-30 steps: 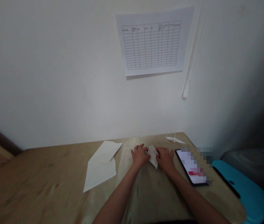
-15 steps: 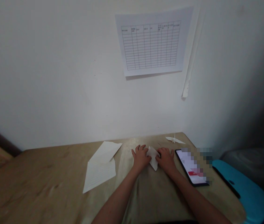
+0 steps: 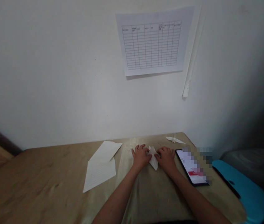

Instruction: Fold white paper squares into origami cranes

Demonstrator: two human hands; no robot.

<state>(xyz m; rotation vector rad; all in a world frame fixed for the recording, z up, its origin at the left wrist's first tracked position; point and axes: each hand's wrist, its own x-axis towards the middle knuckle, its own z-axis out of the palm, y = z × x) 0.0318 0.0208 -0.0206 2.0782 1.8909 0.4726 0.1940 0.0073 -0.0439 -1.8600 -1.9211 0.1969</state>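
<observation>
A small diamond-shaped piece of folded white paper [image 3: 154,161] lies on the table between my two hands, its lower tip pointing toward me. My left hand [image 3: 141,156] grips its left edge, thumb and finger on the paper while the other fingers spread. From the other side my right hand [image 3: 166,158] holds the right edge, with the thumb near the paper's middle and the fingers curled. My fingers cover both side corners. Behind my right hand, close to the far edge, rests a small folded paper crane [image 3: 175,140].
Two loose paper sheets [image 3: 100,175] overlap on the table [image 3: 52,186] left of my hands. A lit phone [image 3: 189,168] lies to the right. Beyond the right table edge is a turquoise object [image 3: 244,189]. A printed grid sheet [image 3: 153,46] hangs on the wall.
My right thumb and fingers have shifted slightly left on the folded paper, and its right side is now drawn inward. My left hand stays almost in place.
</observation>
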